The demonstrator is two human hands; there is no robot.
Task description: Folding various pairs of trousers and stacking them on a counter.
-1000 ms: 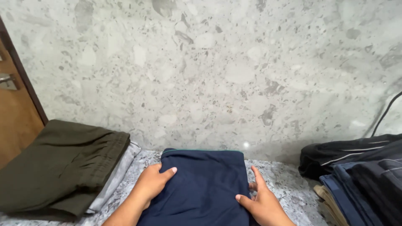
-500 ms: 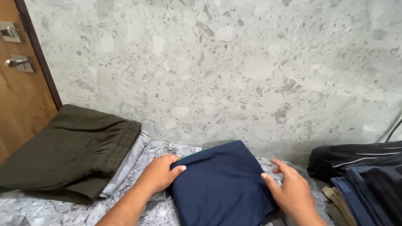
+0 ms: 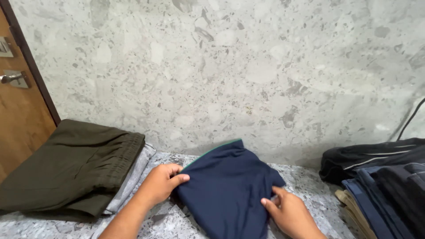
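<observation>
Head view, looking down at a grey speckled stone surface [image 3: 305, 177] that meets a speckled stone wall [image 3: 230, 75].

Between the two hands lies a folded navy-blue cloth garment with a thin green edge [image 3: 226, 190], turned at an angle so that its far corner points toward the wall.

The left hand [image 3: 160, 182] is on the garment's left edge. Its fingers [image 3: 177, 179] are curled loosely and pinch the cloth at that edge, with the thumb lying on top of the fabric.

The right hand [image 3: 290, 214] is at the garment's right side, near the corner that juts out toward the right. Its fingers [image 3: 268, 204] are partly bent and press on the cloth; whether they grip a fold or only rest on it cannot be told, since the fingertips are half hidden in the fabric.

Left of the left fingers, and apart from them, lies a folded olive-green pair of trousers with an elastic waistband [image 3: 66, 168], resting on a folded light-grey garment [image 3: 133, 177] whose edge shows just beside the left wrist.

Well to the right of the right fingers stands a pile of folded dark clothes in black, navy and tan [image 3: 380, 186].

At the far left is a brown wooden door with a metal handle [image 3: 17, 115].
</observation>
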